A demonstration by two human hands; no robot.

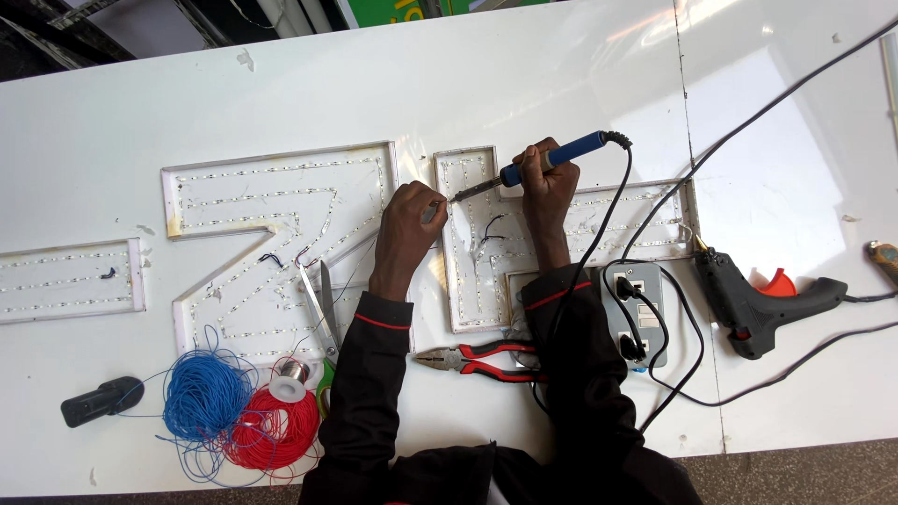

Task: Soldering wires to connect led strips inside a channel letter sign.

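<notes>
Head view, two hands [409, 224], one soldering iron [538, 166], two wire coils [204, 394]

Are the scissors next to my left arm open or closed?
Open: the scissors' two blades spread apart in a narrow V on the table.

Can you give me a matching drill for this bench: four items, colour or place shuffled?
Items:
1. soldering iron
2. glue gun
3. pliers
4. wire coil

Descriptions:
A. blue, tangled, at the table's near left
B. red handles, lying between the sleeves
C. black, lying at the right
D. blue handle, held in the right hand

Pairs: 1-D, 2-C, 3-B, 4-A
</notes>
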